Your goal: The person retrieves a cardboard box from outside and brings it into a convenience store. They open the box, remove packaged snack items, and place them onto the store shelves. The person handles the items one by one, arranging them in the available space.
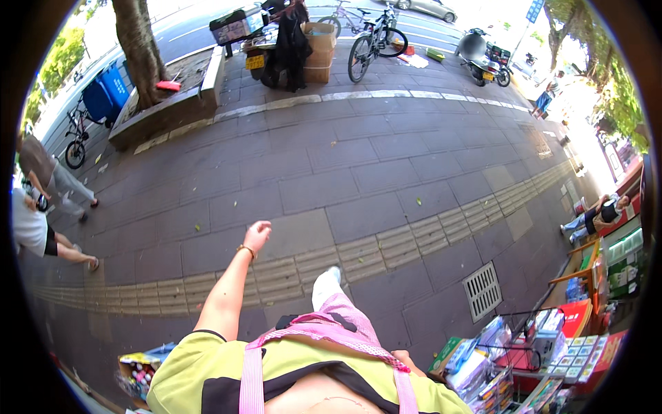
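My left hand [257, 236] is held out ahead over the grey paving slabs [269, 202], its fingers curled in and nothing seen in them. A bracelet [246, 251] circles that wrist. Only a small part of my right hand [407, 361] shows, low beside the pink checked apron [331, 336]; its fingers are hidden, so any hold cannot be made out. One foot in a white shoe [333, 273] is forward on the ribbed tactile paving strip [315, 269].
Packaged goods on a wire rack [517, 341] stand close at right, near a metal drain grate [483, 292]. Two people [44, 171] walk at left; another person [602, 212] stands far right. Ahead are a tree planter [165, 116], cardboard boxes [318, 52] and a bicycle [370, 46].
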A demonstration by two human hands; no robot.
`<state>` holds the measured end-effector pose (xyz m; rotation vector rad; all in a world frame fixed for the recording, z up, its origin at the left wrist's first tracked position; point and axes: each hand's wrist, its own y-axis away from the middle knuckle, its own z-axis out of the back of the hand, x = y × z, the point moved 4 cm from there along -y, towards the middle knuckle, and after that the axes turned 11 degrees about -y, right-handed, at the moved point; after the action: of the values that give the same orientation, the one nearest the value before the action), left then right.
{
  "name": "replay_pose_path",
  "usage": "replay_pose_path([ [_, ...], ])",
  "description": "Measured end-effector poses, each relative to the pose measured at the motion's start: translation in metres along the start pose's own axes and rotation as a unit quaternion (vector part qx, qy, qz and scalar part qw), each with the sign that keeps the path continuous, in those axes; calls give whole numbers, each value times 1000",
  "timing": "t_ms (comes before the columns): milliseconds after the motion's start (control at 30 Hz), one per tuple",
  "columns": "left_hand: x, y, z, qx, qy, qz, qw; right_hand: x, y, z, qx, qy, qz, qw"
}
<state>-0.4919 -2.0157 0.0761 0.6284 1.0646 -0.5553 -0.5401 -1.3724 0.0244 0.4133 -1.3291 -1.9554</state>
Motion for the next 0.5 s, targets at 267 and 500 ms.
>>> replay_pose_path([
  [267,69,-48,-53,180,-126,220,951,347,-140,13,53,-81,203,974],
  [500,155,-13,25,9,-63,555,829,729,-90,-5,35,-70,394,916],
])
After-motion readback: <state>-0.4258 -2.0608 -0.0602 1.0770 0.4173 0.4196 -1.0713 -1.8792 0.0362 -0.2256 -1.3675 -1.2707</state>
